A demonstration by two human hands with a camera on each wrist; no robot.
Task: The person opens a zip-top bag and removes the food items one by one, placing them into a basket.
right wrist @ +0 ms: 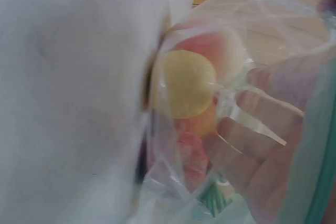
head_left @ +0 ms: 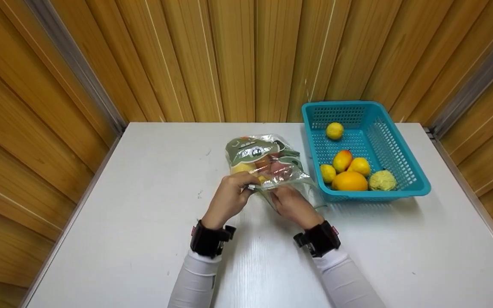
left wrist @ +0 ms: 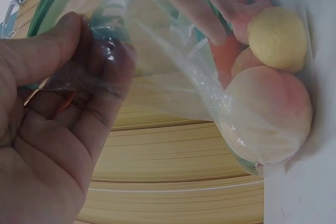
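A clear zip bag with a green cartoon print (head_left: pixel 253 147) lies on the white table, holding fruit. At its mouth the left hand (head_left: pixel 228 196) pinches the edge between thumb and fingers; the left wrist view shows this hand (left wrist: pixel 58 119) on the plastic. The right hand (head_left: pixel 295 205) is inside the bag. Through the film in the right wrist view, the fingers of this hand (right wrist: pixel 262 145) extend beside a yellow fruit (right wrist: pixel 186 84) and a red one (right wrist: pixel 193 156). A large pale-pink peach (left wrist: pixel 268 114) rests in the bag below the yellow fruit (left wrist: pixel 278 38).
To the right of the bag, a teal basket (head_left: pixel 407 158) stands on the white table (head_left: pixel 161 184). It holds an orange oval fruit (head_left: pixel 350 181), a wrinkled pale-green fruit (head_left: pixel 382 180), a red-yellow mango (head_left: pixel 342 161) and several yellow fruits. Wood-patterned panels (head_left: pixel 238 64) rise behind the table.
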